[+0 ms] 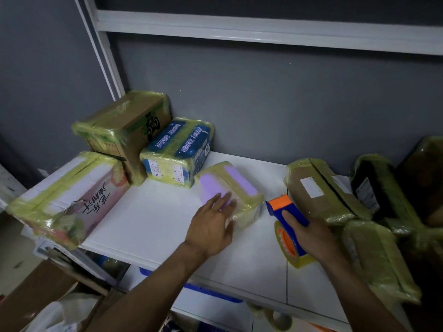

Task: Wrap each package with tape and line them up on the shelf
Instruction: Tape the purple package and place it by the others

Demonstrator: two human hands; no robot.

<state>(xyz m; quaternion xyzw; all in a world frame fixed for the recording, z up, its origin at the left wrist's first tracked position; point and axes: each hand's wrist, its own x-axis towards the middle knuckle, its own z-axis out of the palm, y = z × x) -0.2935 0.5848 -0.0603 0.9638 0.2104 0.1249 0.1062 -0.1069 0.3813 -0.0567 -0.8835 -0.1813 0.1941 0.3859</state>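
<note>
A small lilac package (236, 183) wrapped in yellowish tape lies on the white shelf (153, 224) near its middle. My left hand (212, 222) lies flat against the package's near end, fingers straight. My right hand (308, 232) grips a blue and orange tape dispenser (286, 212) with a roll of yellowish tape (291, 248), standing on the shelf just right of the lilac package. Taped packages stand to the left: a blue one (177, 152), a brown carton (127, 130) and a white and pink box (67, 200).
More taped brown and dark packages (321, 188) crowd the shelf's right side, one (381, 259) close behind my right wrist. A grey wall backs the shelf, and an upper shelf board (263, 32) runs above. Below the shelf lie cartons, bags and a spare tape roll (280, 319).
</note>
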